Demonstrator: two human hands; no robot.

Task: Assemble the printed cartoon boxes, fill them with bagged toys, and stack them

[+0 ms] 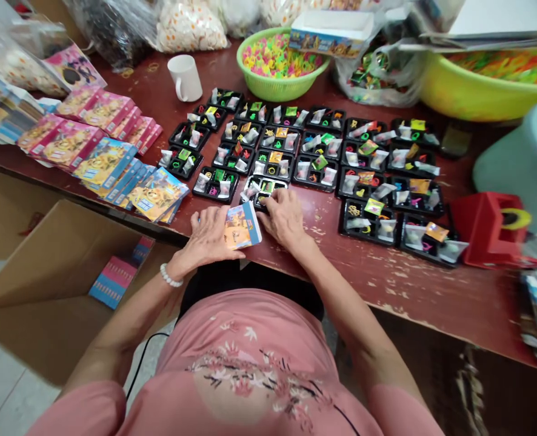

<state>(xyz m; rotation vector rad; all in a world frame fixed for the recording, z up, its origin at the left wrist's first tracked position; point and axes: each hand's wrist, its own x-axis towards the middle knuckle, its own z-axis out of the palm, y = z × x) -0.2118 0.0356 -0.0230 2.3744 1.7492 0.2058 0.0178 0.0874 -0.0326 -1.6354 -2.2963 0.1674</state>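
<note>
On worn red table [386, 278], left hand [209, 239] grips printed box [242, 227], right hand [284, 219] black tray [265, 186].

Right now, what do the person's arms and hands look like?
Both arms are bare below short pink sleeves of a flower-printed top. The left hand has a white bead bracelet on its wrist. The right hand wears nothing I can see. A thin black cable hangs by the left arm.
</note>
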